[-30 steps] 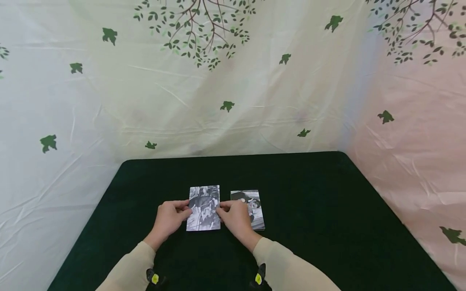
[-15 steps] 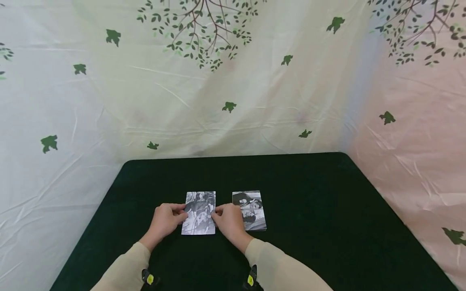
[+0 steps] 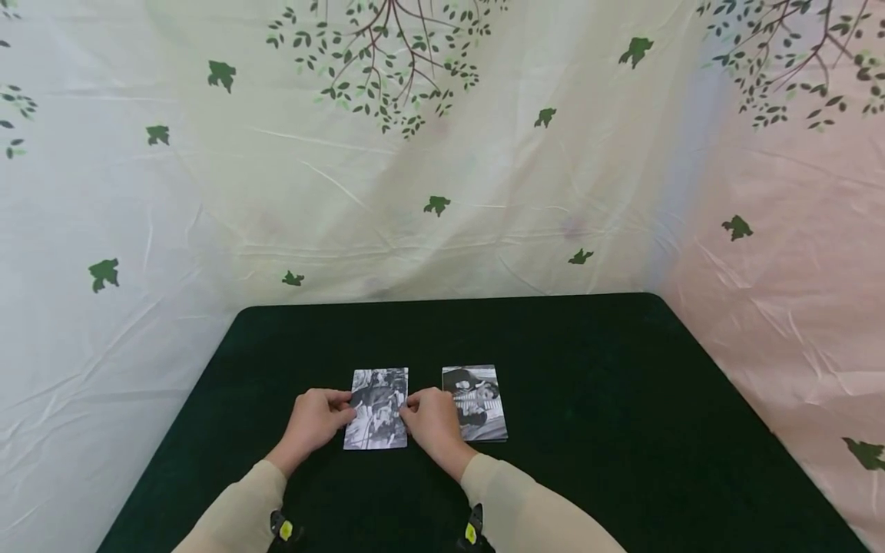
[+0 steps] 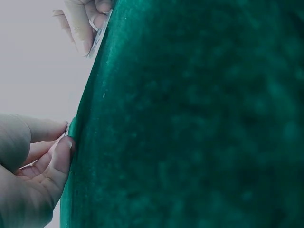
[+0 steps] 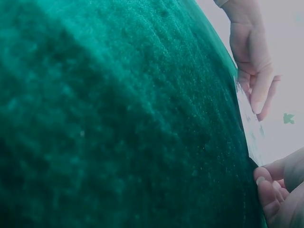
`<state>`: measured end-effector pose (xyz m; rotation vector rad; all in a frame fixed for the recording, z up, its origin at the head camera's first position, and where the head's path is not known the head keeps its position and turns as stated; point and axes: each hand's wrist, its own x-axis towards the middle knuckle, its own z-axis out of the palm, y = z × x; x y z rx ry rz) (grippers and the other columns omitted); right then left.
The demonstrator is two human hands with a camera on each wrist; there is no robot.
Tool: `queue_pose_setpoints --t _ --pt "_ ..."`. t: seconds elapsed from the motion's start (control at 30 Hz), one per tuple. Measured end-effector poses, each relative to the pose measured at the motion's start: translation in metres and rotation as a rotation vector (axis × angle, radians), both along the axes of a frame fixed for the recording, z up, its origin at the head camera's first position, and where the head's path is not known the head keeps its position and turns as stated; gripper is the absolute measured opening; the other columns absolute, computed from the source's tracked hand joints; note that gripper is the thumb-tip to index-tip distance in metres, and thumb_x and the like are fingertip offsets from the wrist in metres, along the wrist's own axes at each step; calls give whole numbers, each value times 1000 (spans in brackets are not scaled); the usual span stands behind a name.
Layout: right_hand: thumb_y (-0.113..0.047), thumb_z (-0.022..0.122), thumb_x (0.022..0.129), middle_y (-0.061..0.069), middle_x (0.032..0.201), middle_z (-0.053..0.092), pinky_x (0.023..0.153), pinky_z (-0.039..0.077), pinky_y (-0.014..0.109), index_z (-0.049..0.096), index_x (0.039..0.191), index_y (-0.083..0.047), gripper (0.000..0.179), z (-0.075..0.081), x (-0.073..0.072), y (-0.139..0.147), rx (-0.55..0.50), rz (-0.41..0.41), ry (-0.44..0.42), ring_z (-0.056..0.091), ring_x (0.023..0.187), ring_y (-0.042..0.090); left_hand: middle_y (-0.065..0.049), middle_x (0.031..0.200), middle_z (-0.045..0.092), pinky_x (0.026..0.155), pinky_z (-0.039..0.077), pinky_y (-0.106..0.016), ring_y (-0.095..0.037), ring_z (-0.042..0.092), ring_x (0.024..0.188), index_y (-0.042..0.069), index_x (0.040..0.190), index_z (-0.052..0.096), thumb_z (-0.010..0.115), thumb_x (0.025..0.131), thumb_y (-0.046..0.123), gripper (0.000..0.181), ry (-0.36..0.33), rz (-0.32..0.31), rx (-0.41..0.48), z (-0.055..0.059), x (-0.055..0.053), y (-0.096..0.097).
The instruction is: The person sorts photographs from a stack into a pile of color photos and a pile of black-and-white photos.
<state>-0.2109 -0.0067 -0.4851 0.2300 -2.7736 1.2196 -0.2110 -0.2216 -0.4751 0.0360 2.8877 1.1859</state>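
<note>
A black-and-white photo print (image 3: 376,408) lies at or just above the dark green tabletop, tilt hard to judge. My left hand (image 3: 311,422) pinches its left edge between thumb and fingers. On the opposite edge, my right hand (image 3: 437,426) pinches the same print. The right wrist view catches the print (image 5: 248,124) almost edge-on, low against the cloth, with the right-hand fingers (image 5: 268,190) at its near side. Just right of that hand rests a second black-and-white print (image 3: 480,403), apparently on a thin stack, its left part covered by the hand.
The table (image 3: 588,399) has a dark green, velvety cover, with its rounded far edge against a pale curtain (image 3: 484,169) patterned with leaves and branches. Both forearms wear cream sleeves and dark wrist straps (image 3: 282,528) with yellow marks.
Both hands have brought the print slightly left and nearer to me, away from the second print, mostly in the first half second. The grip is unchanged; the second print stays put.
</note>
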Motion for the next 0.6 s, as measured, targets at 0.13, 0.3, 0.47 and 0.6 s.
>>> queue_pose_setpoints --t 0.13,0.3,0.47,0.6 --pt "-15 74 83 -2 79 71 55 47 22 78 91 -9 11 0 0 0 15 7 4 55 59 1 0 83 66 59 46 -29 -14 55 66 3 112 70 76 82 12 32 -7 2 -5 -2 0 1" --pt "-14 73 84 -2 80 71 58 48 23 78 90 -10 9 -1 0 0 22 9 3 56 61 1 -1 85 66 63 47 -30 -14 56 68 3 114 69 75 83 12 33 -17 6 -7 -2 1 1" --pt "-14 73 83 -2 78 70 57 47 23 78 88 -10 8 -1 0 0 43 5 26 55 61 1 -1 84 66 63 47 -30 -15 55 69 3 114 69 75 83 13 33 -20 11 -2 -3 1 1" --pt "-14 74 83 -3 75 69 55 46 23 77 86 -9 7 -3 -1 -1 60 11 50 53 59 2 0 83 66 63 47 -30 -15 55 69 3 114 69 75 83 13 33 -23 10 -12 -4 0 1"
